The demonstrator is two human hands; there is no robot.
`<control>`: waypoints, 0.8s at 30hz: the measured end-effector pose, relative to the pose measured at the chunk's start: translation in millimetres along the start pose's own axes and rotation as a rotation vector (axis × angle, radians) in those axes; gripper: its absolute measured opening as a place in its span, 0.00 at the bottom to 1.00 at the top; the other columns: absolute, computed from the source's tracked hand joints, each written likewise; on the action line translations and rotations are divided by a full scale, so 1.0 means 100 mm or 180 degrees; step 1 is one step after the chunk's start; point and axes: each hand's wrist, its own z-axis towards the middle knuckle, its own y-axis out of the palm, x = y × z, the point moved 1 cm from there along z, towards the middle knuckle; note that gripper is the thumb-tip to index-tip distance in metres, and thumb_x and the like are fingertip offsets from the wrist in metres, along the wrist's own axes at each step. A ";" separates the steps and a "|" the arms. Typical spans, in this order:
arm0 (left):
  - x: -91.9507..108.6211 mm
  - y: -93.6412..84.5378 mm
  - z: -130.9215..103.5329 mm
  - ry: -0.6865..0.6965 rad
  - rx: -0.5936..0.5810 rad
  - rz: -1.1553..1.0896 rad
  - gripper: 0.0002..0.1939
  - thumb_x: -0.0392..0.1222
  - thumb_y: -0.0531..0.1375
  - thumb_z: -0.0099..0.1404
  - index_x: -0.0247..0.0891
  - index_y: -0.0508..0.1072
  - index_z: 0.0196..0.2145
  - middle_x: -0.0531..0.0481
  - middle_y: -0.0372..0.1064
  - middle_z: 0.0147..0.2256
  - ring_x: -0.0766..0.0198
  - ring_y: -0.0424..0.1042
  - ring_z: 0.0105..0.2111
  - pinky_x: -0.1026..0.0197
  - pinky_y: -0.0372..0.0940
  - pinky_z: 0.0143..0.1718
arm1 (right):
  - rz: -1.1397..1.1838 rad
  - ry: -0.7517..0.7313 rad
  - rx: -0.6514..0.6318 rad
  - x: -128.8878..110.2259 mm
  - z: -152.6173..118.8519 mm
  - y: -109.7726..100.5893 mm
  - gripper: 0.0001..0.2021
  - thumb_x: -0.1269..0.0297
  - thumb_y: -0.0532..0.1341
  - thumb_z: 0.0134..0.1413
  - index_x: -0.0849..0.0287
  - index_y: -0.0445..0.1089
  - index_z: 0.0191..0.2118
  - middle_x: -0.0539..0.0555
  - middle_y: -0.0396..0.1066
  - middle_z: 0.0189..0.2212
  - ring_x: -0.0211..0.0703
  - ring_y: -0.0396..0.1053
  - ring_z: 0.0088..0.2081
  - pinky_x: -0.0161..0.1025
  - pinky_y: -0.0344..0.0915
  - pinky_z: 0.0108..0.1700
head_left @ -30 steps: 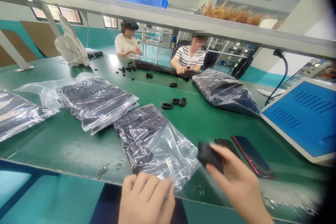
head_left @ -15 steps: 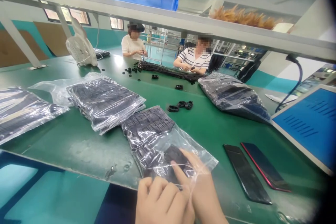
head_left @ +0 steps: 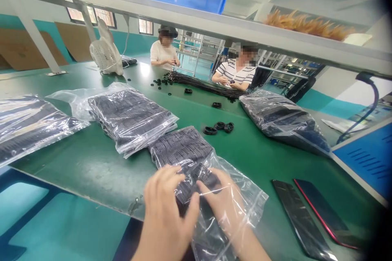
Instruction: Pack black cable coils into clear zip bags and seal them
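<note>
A clear plastic bag (head_left: 252, 195) packed with rows of thin black pieces (head_left: 180, 144) lies at the table's front edge. My right hand (head_left: 228, 200) is inside its mouth, under the film, with thumb and fingers closed around a small bundle of black pieces (head_left: 210, 177). My left hand (head_left: 167, 204) is at the bag's near left side, fingers curved and thumb spread apart, its fingertips at the plastic. Glare on the film partly hides the pieces. Another filled bag (head_left: 131, 114) lies just behind on the left.
More filled bags lie at far left (head_left: 33, 126) and back right (head_left: 281, 122). Black coils (head_left: 219, 127) sit mid-table. Two phone-like slabs (head_left: 301, 220) lie at right beside a blue-faced box (head_left: 370, 159). A fan (head_left: 105, 55) stands behind; two people sit across. A shelf (head_left: 190, 14) spans overhead.
My left hand has moved left from beside the right wrist and its fingers have spread. My right hand remains inside the bag. The view has shifted slightly.
</note>
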 end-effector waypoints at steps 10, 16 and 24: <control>-0.40 0.04 0.02 -0.0701 -0.1625 0.0141 0.29 0.52 0.52 0.76 0.52 0.50 0.69 0.48 0.36 0.76 0.42 0.27 0.75 0.30 0.64 0.63 | 0.0361 0.0234 -0.0040 -0.10 -0.11 0.05 0.29 0.41 0.66 0.56 0.53 0.75 0.58 0.57 0.71 0.59 0.58 0.71 0.58 0.57 0.70 0.61; -0.40 0.03 0.03 -0.0579 -0.1579 0.0238 0.20 0.50 0.53 0.75 0.49 0.63 0.62 0.49 0.41 0.75 0.40 0.27 0.75 0.33 0.71 0.56 | 0.0443 0.0293 -0.0798 -0.06 -0.18 -0.02 0.29 0.42 0.60 0.63 0.46 0.68 0.66 0.53 0.65 0.66 0.59 0.61 0.68 0.65 0.60 0.69; -0.38 0.01 0.02 -0.0507 -0.1569 0.0249 0.13 0.48 0.54 0.75 0.44 0.71 0.51 0.49 0.42 0.74 0.37 0.30 0.75 0.39 0.77 0.50 | 0.0963 0.0405 -0.0783 -0.08 -0.19 -0.03 0.30 0.41 0.65 0.56 0.48 0.73 0.61 0.53 0.69 0.62 0.57 0.66 0.65 0.62 0.59 0.71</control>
